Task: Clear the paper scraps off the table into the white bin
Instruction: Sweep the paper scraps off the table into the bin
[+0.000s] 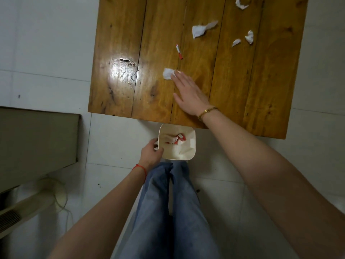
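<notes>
A wooden table (pixel 141 34) carries several white paper scraps. My right hand (pixel 188 92) lies flat on it, fingers spread, fingertips touching a crumpled white scrap (pixel 168 73). A thin red-and-white scrap (pixel 179 51) lies just beyond. Farther right lie a larger torn scrap (pixel 202 29), a small one (pixel 236 42), a crumpled one (pixel 249 36) and one at the top edge (pixel 241 3). My left hand (pixel 151 155) grips the left rim of the white bin (pixel 186 154), held just below the table's near edge. Red-and-white scraps lie inside the bin.
A grey cabinet or box (pixel 37 139) stands at the left on the tiled floor (pixel 242 165), with a white appliance and cable (pixel 59 197) below it. My legs in blue jeans (pixel 168 212) are under the bin.
</notes>
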### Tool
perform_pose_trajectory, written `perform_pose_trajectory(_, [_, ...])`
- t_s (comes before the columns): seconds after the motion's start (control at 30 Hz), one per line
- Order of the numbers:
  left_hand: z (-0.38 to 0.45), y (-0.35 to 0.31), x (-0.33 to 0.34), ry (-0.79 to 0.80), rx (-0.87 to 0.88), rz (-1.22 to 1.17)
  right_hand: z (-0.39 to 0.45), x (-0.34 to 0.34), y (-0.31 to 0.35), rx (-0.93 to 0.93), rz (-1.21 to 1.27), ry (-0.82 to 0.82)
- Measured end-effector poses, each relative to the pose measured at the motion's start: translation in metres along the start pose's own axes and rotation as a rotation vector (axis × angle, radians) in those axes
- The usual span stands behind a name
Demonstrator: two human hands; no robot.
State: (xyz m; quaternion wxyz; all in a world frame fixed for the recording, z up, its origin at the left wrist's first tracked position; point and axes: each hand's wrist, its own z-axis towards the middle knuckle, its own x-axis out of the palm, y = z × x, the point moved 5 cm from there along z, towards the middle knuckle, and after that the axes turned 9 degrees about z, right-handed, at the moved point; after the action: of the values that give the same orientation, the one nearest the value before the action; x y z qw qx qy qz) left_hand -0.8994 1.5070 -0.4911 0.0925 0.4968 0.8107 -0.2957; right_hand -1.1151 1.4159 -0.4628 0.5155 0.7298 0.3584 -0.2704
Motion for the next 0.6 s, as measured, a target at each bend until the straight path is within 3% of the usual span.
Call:
perform_pose_trajectory(0.17, [0.002,0.002,-0.007,-0.014,-0.011,-0.024,-0.032,0.024,0.004,-0.071,-0.071,0.069])
perform_pose_trajectory(0.4, [0.004,0.001,-0.010,-0.017,-0.009,-0.021,-0.133,0.067,0.021,-0.281,-0.065,0.340])
perform_pose_trajectory(0.47, [0.005,0.001,-0.011,-0.018,-0.010,-0.026,-0.129,0.061,0.020,-0.267,-0.022,0.301])
perform_pose_trajectory(0.6, [0.008,0.000,-0.013,-0.013,-0.017,-0.034,-0.064,0.019,0.006,-0.079,0.012,0.033])
